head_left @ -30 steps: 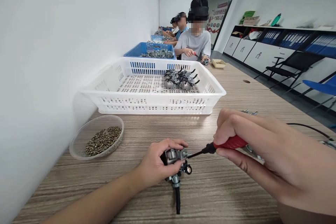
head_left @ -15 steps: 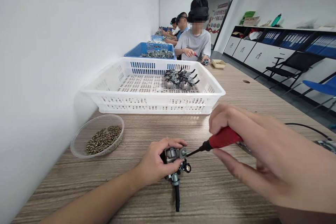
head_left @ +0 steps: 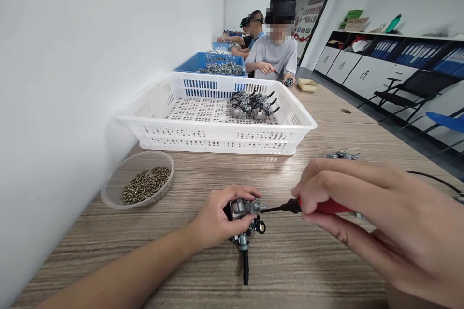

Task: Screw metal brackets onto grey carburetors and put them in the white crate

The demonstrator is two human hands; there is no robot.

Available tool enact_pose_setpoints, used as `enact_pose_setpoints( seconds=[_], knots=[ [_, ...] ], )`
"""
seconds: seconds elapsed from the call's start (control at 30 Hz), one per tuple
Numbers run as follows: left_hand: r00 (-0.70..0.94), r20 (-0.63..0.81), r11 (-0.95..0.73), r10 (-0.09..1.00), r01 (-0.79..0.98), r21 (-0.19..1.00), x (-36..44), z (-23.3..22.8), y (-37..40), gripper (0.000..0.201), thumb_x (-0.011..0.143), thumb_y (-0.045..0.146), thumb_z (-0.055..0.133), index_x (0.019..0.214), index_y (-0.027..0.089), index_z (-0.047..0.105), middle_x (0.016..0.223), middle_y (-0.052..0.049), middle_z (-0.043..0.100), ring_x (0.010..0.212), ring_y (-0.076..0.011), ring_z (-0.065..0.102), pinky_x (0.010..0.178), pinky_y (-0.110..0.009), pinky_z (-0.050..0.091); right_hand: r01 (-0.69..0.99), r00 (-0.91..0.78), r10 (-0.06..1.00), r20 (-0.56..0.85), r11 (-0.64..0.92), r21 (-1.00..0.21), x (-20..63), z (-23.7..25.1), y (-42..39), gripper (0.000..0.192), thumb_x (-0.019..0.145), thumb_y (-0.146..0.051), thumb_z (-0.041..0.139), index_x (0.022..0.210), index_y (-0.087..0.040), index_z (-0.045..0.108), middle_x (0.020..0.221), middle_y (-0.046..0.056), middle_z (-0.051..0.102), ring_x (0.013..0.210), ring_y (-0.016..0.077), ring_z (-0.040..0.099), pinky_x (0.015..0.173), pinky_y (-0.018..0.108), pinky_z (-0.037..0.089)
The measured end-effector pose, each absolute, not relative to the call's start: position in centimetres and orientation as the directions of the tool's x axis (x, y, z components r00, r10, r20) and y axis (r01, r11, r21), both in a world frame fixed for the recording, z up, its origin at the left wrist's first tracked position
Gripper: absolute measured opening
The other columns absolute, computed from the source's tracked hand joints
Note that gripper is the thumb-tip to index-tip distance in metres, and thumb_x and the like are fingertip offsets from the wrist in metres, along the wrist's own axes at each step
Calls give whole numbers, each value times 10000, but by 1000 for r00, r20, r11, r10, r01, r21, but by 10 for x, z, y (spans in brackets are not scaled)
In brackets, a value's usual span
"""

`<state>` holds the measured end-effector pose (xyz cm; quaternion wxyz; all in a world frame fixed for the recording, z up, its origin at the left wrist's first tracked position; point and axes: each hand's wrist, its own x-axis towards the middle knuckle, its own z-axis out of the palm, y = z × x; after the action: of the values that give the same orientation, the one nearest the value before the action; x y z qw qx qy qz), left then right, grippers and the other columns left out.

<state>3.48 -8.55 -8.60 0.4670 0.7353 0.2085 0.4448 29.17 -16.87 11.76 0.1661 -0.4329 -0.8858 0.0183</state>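
My left hand is closed round a small metal carburetor on the wooden table, thumb on the near side and fingers over the far side. A black rubber hose points from the carburetor toward me. In my right hand is a screwdriver with a red and black handle, held nearly level. Its thin shaft reaches left to the carburetor's right end; the exact contact of the tip is too small to make out. My fingers hide much of the red handle.
A clear round tub of small brass-coloured screws stands at left by the wall. Beyond, a white perforated crate holds several carburetors. More metal parts lie behind my right hand. A co-worker sits past a blue crate.
My right hand has lowered the handle, so the screwdriver has gone from slanted to nearly level. The left hand still grips the carburetor. The whole view has shifted slightly.
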Motion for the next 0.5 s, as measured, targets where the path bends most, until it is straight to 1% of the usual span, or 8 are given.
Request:
enact_pose_setpoints(
  seconds=[0.1, 0.13, 0.2, 0.27, 0.3, 0.33, 0.4, 0.5],
  knots=[
    [522, 455, -478, 721, -101, 873, 34, -85, -86, 305, 892, 158, 876, 1174, 224, 780, 1303, -123, 885, 1187, -266, 873, 1049, -384, 670, 822, -517, 783, 346, 567, -54, 295, 112, -165, 293, 1199, -523, 555, 1112, -292, 712, 786, 15, 710, 563, 222, 612, 536, 399, 409],
    [524, 454, -478, 721, -99, 873, 34, -85, -86, 301, 897, 165, 877, 1176, 224, 781, 1307, -124, 885, 1182, -263, 874, 1055, -384, 669, 850, -483, 790, 378, 527, -17, 297, 111, -165, 330, 1173, -597, 580, 1159, -292, 705, 767, 17, 709, 536, 233, 599, 520, 408, 401],
    [524, 450, -475, 723, -96, 875, 34, -85, -86, 293, 902, 177, 881, 1174, 220, 783, 1301, -127, 885, 1169, -262, 876, 1059, -389, 669, 874, -443, 822, 357, 485, -33, 301, 110, -169, 361, 1143, -630, 599, 1252, -294, 672, 891, 56, 770, 603, 273, 666, 525, 428, 471],
    [527, 447, -470, 723, -100, 877, 34, -85, -86, 288, 901, 186, 887, 1168, 212, 784, 1289, -133, 887, 1160, -268, 877, 1046, -391, 676, 848, -478, 842, 250, 516, -120, 304, 113, -173, 217, 1164, -485, 564, 1264, -310, 645, 1104, 88, 794, 766, 288, 748, 590, 421, 569],
    [527, 447, -468, 723, -102, 878, 34, -85, -86, 288, 900, 188, 890, 1168, 209, 784, 1286, -136, 887, 1163, -272, 876, 1039, -390, 678, 826, -507, 836, 209, 541, -157, 305, 114, -175, 145, 1174, -395, 529, 1225, -318, 641, 1156, 84, 785, 819, 276, 763, 618, 402, 592],
    [528, 447, -469, 722, -101, 877, 34, -85, -85, 289, 900, 190, 892, 1167, 207, 784, 1285, -137, 887, 1166, -273, 876, 1036, -389, 679, 805, -535, 822, 195, 566, -178, 306, 115, -175, 135, 1182, -343, 504, 1180, -320, 637, 1155, 73, 779, 831, 261, 765, 625, 384, 594],
    [531, 447, -472, 720, -98, 876, 34, -84, -85, 291, 899, 190, 894, 1166, 208, 780, 1284, -133, 888, 1165, -269, 875, 1035, -383, 678, 796, -545, 797, 259, 589, -140, 304, 114, -171, 165, 1202, -410, 518, 1127, -307, 622, 1018, 51, 770, 727, 243, 734, 575, 380, 545],
    [521, 452, -478, 724, -94, 874, 34, -82, -86, 310, 892, 178, 892, 1174, 212, 767, 1286, -125, 887, 1150, -254, 876, 1038, -372, 676, 856, -491, 778, 392, 515, 48, 299, 108, -166, 375, 1190, -635, 494, 1146, -285, 622, 803, 35, 731, 549, 257, 660, 486, 401, 410]
  ],
)
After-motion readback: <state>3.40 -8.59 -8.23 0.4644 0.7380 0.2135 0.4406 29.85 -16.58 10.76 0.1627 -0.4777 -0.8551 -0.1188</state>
